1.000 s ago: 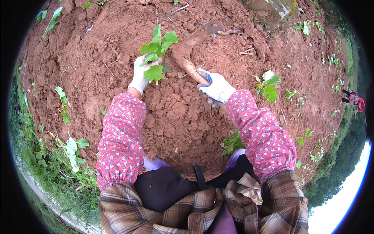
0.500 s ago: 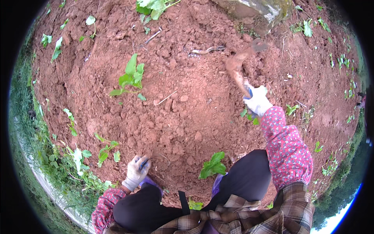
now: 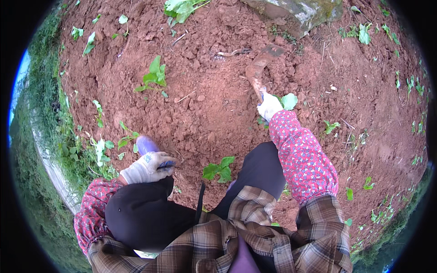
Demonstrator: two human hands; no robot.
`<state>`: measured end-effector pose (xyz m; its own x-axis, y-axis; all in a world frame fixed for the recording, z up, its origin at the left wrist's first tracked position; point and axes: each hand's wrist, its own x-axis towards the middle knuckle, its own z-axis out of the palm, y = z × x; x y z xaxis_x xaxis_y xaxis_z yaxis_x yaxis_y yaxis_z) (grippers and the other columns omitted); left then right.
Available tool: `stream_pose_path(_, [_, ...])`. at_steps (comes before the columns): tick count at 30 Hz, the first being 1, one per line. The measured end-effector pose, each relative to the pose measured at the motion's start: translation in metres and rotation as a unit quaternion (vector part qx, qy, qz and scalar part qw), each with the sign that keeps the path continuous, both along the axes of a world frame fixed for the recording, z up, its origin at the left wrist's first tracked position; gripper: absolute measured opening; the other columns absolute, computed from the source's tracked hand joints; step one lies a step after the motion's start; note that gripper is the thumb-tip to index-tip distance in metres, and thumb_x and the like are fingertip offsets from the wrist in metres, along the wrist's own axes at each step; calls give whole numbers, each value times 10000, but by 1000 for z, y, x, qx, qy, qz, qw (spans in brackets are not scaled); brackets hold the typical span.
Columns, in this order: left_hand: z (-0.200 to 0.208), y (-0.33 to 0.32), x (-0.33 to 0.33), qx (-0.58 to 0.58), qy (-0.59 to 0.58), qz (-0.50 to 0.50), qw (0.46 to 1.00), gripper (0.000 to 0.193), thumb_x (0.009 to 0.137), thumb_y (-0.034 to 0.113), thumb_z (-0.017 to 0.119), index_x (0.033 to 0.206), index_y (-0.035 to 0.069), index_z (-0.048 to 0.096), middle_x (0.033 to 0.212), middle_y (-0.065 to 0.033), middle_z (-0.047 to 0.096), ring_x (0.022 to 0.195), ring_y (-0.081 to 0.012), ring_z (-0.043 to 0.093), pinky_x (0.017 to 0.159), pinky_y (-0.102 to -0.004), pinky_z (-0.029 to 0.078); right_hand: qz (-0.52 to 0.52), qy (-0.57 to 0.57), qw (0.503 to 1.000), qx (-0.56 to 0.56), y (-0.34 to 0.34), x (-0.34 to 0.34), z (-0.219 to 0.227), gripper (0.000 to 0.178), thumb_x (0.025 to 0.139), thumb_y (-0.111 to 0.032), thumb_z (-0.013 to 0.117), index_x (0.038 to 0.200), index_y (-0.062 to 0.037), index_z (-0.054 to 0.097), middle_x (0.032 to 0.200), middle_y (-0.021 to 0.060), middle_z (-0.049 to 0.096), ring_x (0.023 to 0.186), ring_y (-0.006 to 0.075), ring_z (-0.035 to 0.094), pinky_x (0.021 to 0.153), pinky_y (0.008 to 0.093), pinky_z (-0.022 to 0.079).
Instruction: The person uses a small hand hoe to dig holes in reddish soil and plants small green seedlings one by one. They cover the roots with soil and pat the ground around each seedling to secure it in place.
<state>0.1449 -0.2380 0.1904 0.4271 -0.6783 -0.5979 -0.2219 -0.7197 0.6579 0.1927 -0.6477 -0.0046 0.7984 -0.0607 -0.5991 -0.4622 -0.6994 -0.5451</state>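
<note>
My right hand (image 3: 269,108), in a white glove, is closed around the handle of a curved, soil-caked hand tool (image 3: 257,68) like a sickle. Its dark far end (image 3: 274,50) touches or hovers just over the loose red soil; I cannot tell which. A leafy seedling (image 3: 289,101) shows right beside that glove. By my left knee, my left hand (image 3: 150,166) is curled, its glove white with dark blue at the fingers. Whatever it holds, if anything, is hidden. Between my legs a green seedling (image 3: 219,170) stands in the soil.
Ahead lies a large mossy rock (image 3: 300,16). Another seedling (image 3: 154,75) stands left of the middle, and a cut leafy plant (image 3: 183,8) lies at the top. A purple boot (image 3: 146,144) is on my left foot. Grass and a pale path (image 3: 54,168) border the left side.
My right hand has moved left with the curved tool. My left foot has come forward, so its purple boot shows beyond my left hand. The whole view has shifted.
</note>
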Motion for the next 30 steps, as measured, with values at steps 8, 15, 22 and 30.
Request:
stream_pose_path(8, [-21, -90, 88, -81, -81, -179, 977, 361, 874, 302, 602, 1154, 75, 591, 912, -146, 586, 881, -335, 608, 771, -413, 491, -199, 45, 974, 102, 15, -2, 25, 546, 829, -60, 619, 1349, -115, 461, 684, 90, 604, 471, 167, 567, 422, 318, 490])
stream_pose_path(15, [-93, -103, 149, -186, 47, -116, 974, 418, 857, 326, 643, 1134, 16, 602, 942, -171, 636, 872, -328, 645, 766, -388, 516, -327, -134, 918, 180, -23, 50, 157, 712, 824, 53, 566, 1463, -110, 298, 811, 35, 622, 419, 83, 495, 387, 246, 438])
stream_pose_path(22, [-95, -106, 339, -151, -365, 18, 919, 366, 832, 273, 625, 1140, 82, 575, 998, -137, 577, 895, -320, 594, 750, -428, 485, -360, -603, 712, 5, -107, 180, 354, 203, 919, -120, 601, 1098, -62, 525, 735, 55, 573, 519, 148, 551, 464, 300, 491])
stream_pose_path(30, [-157, -181, 553, 90, -532, 1, 842, 646, 782, 312, 656, 1353, 110, 431, 1218, -91, 543, 1133, -273, 493, 945, -462, 360, -557, -108, 823, -5, -64, 278, 123, 228, 842, -66, 622, 942, -45, 419, 588, 61, 500, 411, 166, 498, 360, 341, 449])
